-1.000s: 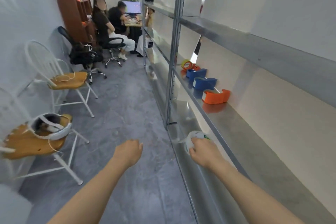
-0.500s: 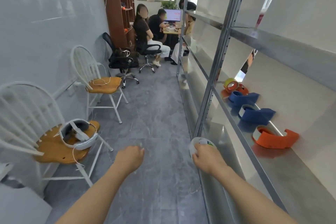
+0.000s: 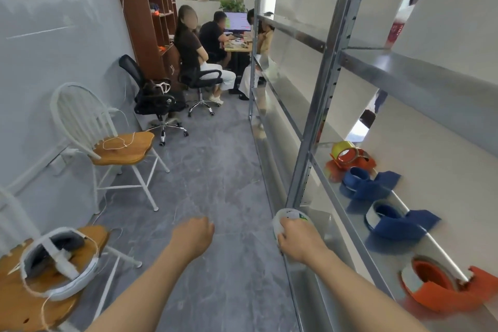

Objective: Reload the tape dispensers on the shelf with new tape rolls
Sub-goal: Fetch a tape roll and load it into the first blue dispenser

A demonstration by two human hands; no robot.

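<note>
down low, right hand (image 3: 299, 244) curled over a white tape roll (image 3: 289, 219), fingers (image 3: 281, 236) pinching its rim; green label print unreadable. left hand (image 3: 195, 234) loosely fisted, holding nothing.

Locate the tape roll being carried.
The white tape roll is low and centre-right in the head view, gripped in the right hand, beside the shelf upright.

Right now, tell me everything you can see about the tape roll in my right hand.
The tape roll is a white ring with small green and dark print on its side. The right hand grips it from behind, fingers curled over its near edge, so only its upper front part shows. It stands roughly on edge in the air, in front of the metal shelf upright, below the shelf level holding the dispensers. Whether it touches the shelf is unclear.
</note>
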